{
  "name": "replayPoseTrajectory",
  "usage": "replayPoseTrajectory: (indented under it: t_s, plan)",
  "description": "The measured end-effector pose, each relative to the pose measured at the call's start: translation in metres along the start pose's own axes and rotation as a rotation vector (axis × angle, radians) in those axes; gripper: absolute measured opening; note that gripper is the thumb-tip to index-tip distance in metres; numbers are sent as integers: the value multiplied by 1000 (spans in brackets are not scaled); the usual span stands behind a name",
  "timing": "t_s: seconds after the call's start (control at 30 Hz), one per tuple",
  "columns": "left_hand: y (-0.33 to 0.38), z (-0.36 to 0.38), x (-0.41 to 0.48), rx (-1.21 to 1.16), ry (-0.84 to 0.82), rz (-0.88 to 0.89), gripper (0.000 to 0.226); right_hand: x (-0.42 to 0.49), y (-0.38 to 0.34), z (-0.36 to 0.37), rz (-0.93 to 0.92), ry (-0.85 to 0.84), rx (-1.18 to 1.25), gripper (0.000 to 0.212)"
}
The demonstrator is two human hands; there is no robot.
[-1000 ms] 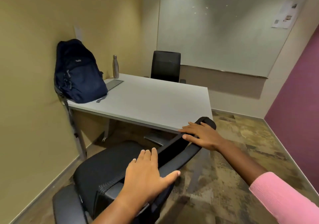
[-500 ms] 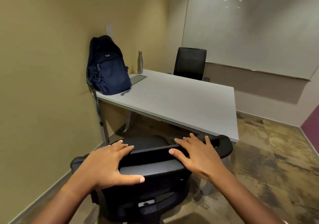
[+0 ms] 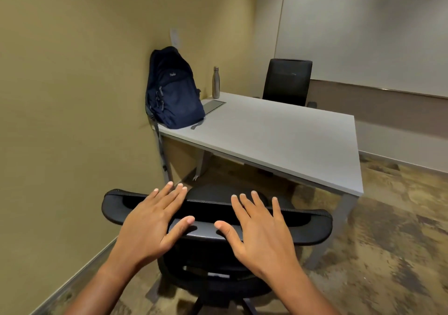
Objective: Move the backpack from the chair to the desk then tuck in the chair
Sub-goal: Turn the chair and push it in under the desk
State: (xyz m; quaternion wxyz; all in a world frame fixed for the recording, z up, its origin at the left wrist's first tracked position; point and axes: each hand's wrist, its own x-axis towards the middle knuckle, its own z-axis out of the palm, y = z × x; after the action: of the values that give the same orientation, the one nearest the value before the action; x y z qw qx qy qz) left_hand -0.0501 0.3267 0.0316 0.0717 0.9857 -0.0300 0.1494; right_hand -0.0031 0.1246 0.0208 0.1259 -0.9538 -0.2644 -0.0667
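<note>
A dark blue backpack (image 3: 173, 91) stands upright on the near left corner of the grey desk (image 3: 278, 140), leaning on the yellow wall. A black office chair (image 3: 308, 225) stands in front of the desk's near edge, its backrest top facing me and its seat mostly hidden behind the backrest. My left hand (image 3: 150, 225) lies flat on the backrest's top left part, fingers spread. My right hand (image 3: 261, 230) lies flat on the top right part, fingers spread too. Neither hand is closed around anything.
A steel bottle (image 3: 215, 82) and a flat grey panel (image 3: 213, 106) sit at the desk's far left. A second black chair (image 3: 287, 82) stands behind the desk. The yellow wall (image 3: 72, 120) is close on the left; patterned floor (image 3: 388, 254) lies open to the right.
The chair has swung round so its backrest faces me squarely. Both hands have come together onto the backrest top, and the view has shifted so desk and backpack sit further right.
</note>
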Motion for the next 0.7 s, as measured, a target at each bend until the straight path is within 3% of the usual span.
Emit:
replayPoseTrajectory:
  t_s: [0.1, 0.27, 0.4, 0.53, 0.7]
  plan:
    - [-7, -3, -6, -4, 5, 5, 80, -7, -10, 2, 36, 25, 11, 96]
    - [-16, 1, -2, 18, 70, -18, 78, -6, -26, 4, 113, 35, 24, 96]
    - [-24, 3, 6, 17, 112, -35, 75, 3, -40, 2, 219, 83, -67, 78]
    - [-36, 7, 16, -8, 176, -13, 73, 15, -50, 2, 303, 122, -72, 76]
    - [-49, 16, 36, -43, 199, -16, 52, 34, -50, 9, 328, 169, -83, 76]
